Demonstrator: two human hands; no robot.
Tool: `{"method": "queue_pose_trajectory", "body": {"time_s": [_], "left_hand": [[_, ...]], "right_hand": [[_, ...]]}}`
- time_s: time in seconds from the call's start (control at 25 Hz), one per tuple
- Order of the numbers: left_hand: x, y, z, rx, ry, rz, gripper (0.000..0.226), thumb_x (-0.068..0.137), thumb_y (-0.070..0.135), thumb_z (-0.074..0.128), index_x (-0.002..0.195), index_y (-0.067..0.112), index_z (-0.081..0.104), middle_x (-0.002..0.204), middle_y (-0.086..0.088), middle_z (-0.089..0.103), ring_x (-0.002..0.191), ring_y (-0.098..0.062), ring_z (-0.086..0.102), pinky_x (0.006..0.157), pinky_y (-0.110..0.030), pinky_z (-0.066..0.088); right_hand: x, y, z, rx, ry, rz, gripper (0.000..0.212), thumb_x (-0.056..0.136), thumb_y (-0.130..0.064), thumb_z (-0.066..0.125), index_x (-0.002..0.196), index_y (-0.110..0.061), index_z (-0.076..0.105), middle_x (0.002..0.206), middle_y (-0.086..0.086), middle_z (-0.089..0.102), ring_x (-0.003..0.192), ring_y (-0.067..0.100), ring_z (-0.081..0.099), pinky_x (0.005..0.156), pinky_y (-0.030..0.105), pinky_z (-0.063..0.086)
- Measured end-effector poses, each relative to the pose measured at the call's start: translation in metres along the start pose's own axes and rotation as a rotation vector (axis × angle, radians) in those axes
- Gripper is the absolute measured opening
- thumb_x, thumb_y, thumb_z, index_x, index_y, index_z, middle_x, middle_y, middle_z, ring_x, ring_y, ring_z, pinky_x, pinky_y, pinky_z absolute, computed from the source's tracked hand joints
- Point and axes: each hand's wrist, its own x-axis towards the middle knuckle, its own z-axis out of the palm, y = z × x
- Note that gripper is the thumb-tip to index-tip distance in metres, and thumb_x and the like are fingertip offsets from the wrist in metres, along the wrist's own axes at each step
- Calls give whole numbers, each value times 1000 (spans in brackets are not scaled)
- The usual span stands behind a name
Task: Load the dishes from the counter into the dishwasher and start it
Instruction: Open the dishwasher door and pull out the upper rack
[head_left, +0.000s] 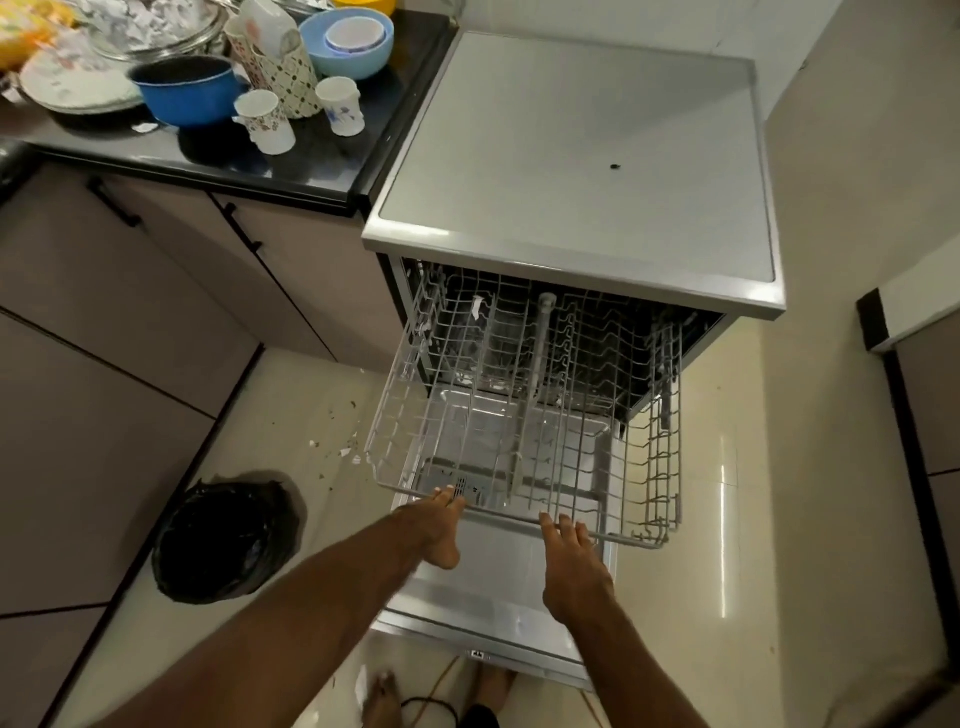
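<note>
Now my left hand and right hand touch straight, uncurled fingers to the front rim of the pale wire-grid rack above the smooth dishwasher door.

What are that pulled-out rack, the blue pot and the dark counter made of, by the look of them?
Rack: probably steel wire with a pale grey plastic coating; thin, smooth, matt rods. Blue pot: likely enamelled or painted metal; glossy blue outside, dark inside. Counter: looks like polished black stone, perhaps granite; it mirrors the cups.
</note>
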Motion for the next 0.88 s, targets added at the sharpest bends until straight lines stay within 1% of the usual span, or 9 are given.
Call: {"method": "queue_pose_trajectory", "body": {"time_s": [0.08, 0.24, 0.36, 0.48, 0.56, 0.68, 0.72, 0.8, 0.88], "left_hand": [[-1, 2, 5, 14, -25, -14, 102, 91, 29, 67, 165, 17, -3, 172, -9, -12, 159, -29, -3, 128, -49, 16], [-4, -2, 13, 43, -8, 14, 103, 90, 30, 67, 164, 16, -4, 172, -9, -12, 159, -30, -2, 127, -49, 17], [-6, -5, 17, 64, 1, 33, 106, 90, 31, 68, 164, 17, -6, 171, -9, -14, 159, -31, -1, 127, -50, 19], [-7, -8, 12, 87, -26, 51, 108, 90, 31, 69, 164, 20, -8, 171, -7, -14, 159, -32, 1, 125, -53, 21], [-5, -12, 4, 87, -59, 93, 107, 90, 31, 71, 165, 20, -5, 172, -8, -9, 158, -33, 5, 126, -52, 21], [-2, -18, -12, 123, -98, 123, 98, 90, 33, 70, 165, 20, 8, 171, -12, 13, 154, -35, 24, 122, -50, 31], [-2, -20, -12, 141, -131, 126, 98, 89, 33, 69, 165, 22, 8, 170, -12, 18, 152, -36, 28, 121, -50, 33], [-4, -21, -10, 186, -186, 131, 99, 88, 33, 68, 165, 27, 6, 169, -13, 20, 151, -37, 30, 120, -51, 34], [-9, -23, -3, 203, -195, 148, 100, 89, 33, 69, 165, 28, 5, 169, -13, 22, 150, -36, 32, 119, -51, 35]], "right_hand": [[-4, -2, 3, 9, -8, -4, 98, 95, 1, 60, 167, -22, -4, 175, 9, -1, 161, 32, -1, 123, 45, 36], [-11, -5, 12, -15, -8, -3, 97, 98, -2, 57, 166, -20, -10, 175, 10, -6, 161, 32, -4, 121, 42, 39], [-11, -9, 15, -29, 25, 14, 96, 98, -2, 57, 166, -20, -10, 175, 10, -6, 161, 32, -4, 122, 41, 38], [-5, -9, 14, -13, 6, 41, 98, 96, -2, 59, 167, -20, -6, 175, 9, -4, 161, 32, -3, 124, 42, 34], [-3, -13, 15, -36, 16, 79, 92, 97, -2, 57, 167, -19, -1, 175, 10, 2, 161, 32, 1, 125, 42, 32], [3, -20, 17, -50, 21, 121, 82, 99, -5, 56, 167, -18, 11, 172, 12, 16, 160, 33, 10, 123, 43, 36], [2, -23, 17, -41, 3, 141, 80, 99, -7, 58, 166, -18, 15, 171, 12, 21, 159, 33, 15, 122, 43, 38], [-4, -29, 21, -37, -6, 162, 76, 98, -12, 62, 163, -20, 24, 164, 10, 34, 155, 31, 26, 117, 42, 43], [-14, -33, 25, -32, -20, 164, 73, 97, -14, 63, 160, -21, 29, 158, 7, 42, 149, 29, 35, 113, 40, 47]]}}
